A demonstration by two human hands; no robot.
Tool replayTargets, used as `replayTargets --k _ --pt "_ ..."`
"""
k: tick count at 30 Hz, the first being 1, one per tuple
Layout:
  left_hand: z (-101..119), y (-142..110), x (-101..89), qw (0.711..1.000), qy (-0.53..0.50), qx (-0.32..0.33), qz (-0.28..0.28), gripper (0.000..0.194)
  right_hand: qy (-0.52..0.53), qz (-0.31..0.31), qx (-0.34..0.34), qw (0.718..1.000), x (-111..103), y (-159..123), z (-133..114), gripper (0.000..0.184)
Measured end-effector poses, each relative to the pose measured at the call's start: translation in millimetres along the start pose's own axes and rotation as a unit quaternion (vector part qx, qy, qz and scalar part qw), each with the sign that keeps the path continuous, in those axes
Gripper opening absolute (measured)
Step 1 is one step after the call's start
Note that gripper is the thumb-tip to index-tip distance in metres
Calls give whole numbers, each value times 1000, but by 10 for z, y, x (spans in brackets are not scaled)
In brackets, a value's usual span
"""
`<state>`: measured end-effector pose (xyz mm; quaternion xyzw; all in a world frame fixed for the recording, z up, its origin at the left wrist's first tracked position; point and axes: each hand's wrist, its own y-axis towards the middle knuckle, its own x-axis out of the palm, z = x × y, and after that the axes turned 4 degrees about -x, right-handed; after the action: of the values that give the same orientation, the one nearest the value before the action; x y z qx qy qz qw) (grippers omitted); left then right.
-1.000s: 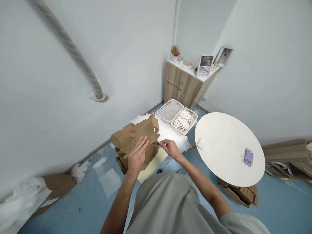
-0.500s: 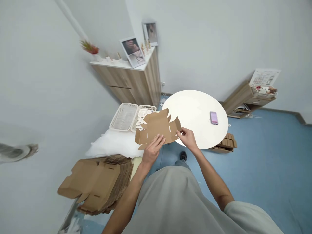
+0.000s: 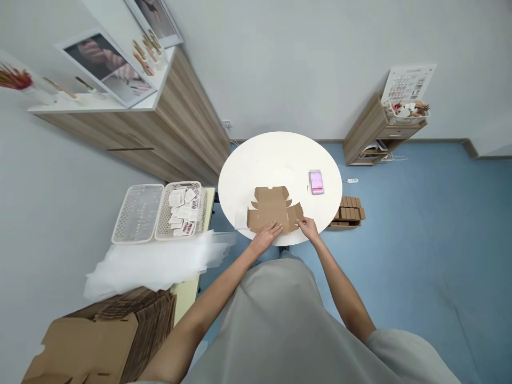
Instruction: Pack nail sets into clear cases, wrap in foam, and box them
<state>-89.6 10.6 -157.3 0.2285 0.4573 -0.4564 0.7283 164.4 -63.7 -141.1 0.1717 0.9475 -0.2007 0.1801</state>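
An unfolded cardboard box (image 3: 272,205), brown with cut flaps and slots, lies over the near part of the round white table (image 3: 276,154). My left hand (image 3: 267,236) rests on its near edge, fingers stretched out flat over the card. At the right side, my right hand (image 3: 308,228) pinches a side flap between thumb and fingers. A device with a lit, blurred purple screen (image 3: 316,182) lies on the table to the right of the cardboard. A pale flat piece (image 3: 241,220) shows at the table's left edge.
To the left are a stack of flat cardboard boxes (image 3: 92,341), white foam sheets (image 3: 152,261), and two white baskets, one (image 3: 178,185) with printed cards. A wooden cabinet (image 3: 188,112) stands behind. Small folded boxes (image 3: 349,213) sit right of the table, near a low shelf (image 3: 366,133).
My hands have brought the unfolded cardboard box from beside the table to over its near edge. The view has swung right, and the stack at left has shifted lower in it.
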Motion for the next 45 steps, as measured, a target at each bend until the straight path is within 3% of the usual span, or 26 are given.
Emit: replayTargets --k 5,8,11,13,16,19,22,27,32,39,42,45 --pt "-15 315 370 996 -5 -43 -78 71 -42 0 70 997 -48 135 383 32" --pt "-83 336 479 989 -7 -104 -107 73 -79 -14 112 990 -82 176 535 33" --pt "-181 271 513 980 -16 -171 -101 68 -128 -15 143 981 -146 208 583 32" --pt "-238 219 511 973 -30 -212 -90 65 -186 3 143 972 -172 246 527 48" --pt "-282 174 481 963 -44 -252 -84 60 -251 -2 87 964 -116 378 331 64" --pt "-274 182 415 961 -45 -259 -92 58 -258 -50 36 964 69 611 100 68" --pt "-237 214 318 959 -53 -260 -96 52 -261 -86 35 961 288 870 -58 83" --pt "-184 249 189 941 -118 -307 -75 44 -239 -128 16 962 456 1117 -88 97" --pt "-205 267 215 925 -153 -347 -38 46 -234 -153 -31 960 415 1037 23 113" --pt "-263 264 288 889 -184 -420 8 40 -227 -232 -34 945 313 612 226 164" --pt "-280 270 272 870 -202 -449 14 43 -253 -248 -41 934 269 533 276 160" --pt "-296 300 233 862 -219 -456 26 61 -281 -242 -42 928 253 557 279 149"
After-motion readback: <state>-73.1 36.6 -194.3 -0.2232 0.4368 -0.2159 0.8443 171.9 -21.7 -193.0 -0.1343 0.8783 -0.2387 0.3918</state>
